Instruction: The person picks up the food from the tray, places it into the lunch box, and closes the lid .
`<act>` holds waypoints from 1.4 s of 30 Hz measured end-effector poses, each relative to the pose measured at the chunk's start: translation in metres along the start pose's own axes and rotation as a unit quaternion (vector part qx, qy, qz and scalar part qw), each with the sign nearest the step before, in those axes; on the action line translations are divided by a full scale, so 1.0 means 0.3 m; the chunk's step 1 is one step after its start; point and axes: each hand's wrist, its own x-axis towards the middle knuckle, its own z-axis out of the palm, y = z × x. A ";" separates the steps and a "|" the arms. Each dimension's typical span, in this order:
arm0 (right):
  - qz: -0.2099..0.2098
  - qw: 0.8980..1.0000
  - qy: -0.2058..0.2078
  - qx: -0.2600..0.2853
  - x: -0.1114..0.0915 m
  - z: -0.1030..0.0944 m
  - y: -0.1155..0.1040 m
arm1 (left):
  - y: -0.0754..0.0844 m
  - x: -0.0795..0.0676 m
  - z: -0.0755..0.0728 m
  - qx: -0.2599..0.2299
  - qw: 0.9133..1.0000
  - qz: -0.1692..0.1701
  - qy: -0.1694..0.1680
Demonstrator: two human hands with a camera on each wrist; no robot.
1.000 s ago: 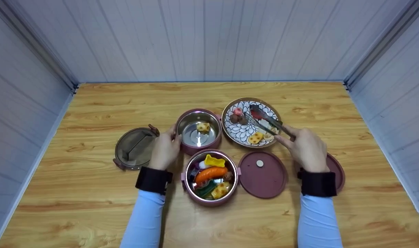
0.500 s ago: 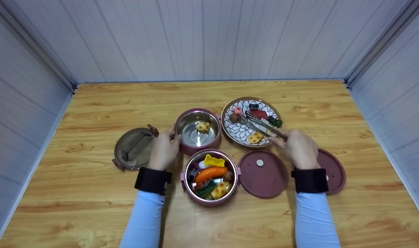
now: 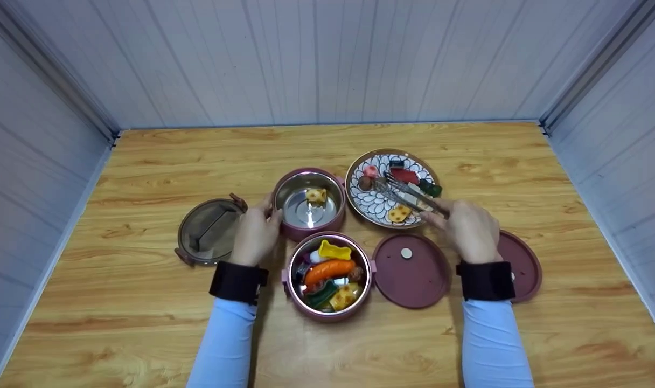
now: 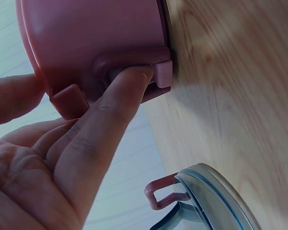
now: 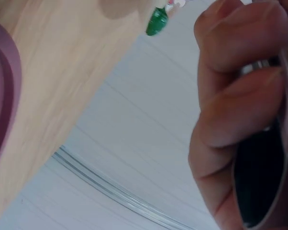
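My left hand (image 3: 256,233) holds the left side of a pink round lunch box bowl (image 3: 306,229), with one finger at its side clasp (image 4: 156,74) in the left wrist view. A yellow spotted toy cheese piece (image 3: 316,195) lies inside this bowl. My right hand (image 3: 472,230) grips metal tongs (image 3: 413,193), whose tips are over a flower-patterned plate (image 3: 370,207). The tips are at a brown ball beside another brown ball (image 3: 365,183); whether they pinch it I cannot tell. Nearby on the plate are a red piece (image 3: 404,176) and a spotted yellow piece (image 3: 398,214).
A second pink bowl (image 3: 329,318) in front holds several toy foods, including an orange sausage (image 3: 329,270). A flat pink lid (image 3: 412,280) lies to its right, another lid (image 3: 521,264) beneath my right wrist. A clear lid with clasps (image 3: 211,231) sits at left.
The tongs have shifted left from the red piece to the brown balls, uncovering a dark piece at the plate's back. My right hand moved slightly left; the left hand keeps its hold.
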 end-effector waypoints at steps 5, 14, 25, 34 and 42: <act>-0.011 1.000 0.020 0.001 -0.016 -0.031 -0.027 | 0.001 0.000 -0.003 0.000 1.000 0.006 0.002; -0.092 0.994 0.054 0.035 -0.028 0.006 -0.147 | 0.005 0.008 -0.001 -0.005 1.000 -0.007 -0.005; -0.172 0.984 0.034 -0.011 0.023 0.132 -0.330 | 0.001 0.001 -0.001 -0.004 1.000 -0.015 -0.004; -0.177 0.982 0.020 -0.060 0.076 0.125 -0.386 | 0.000 -0.002 -0.007 0.002 1.000 -0.013 -0.003; -0.162 0.983 0.087 0.018 -0.011 0.028 -0.280 | -0.002 0.001 -0.002 -0.009 1.000 -0.017 -0.005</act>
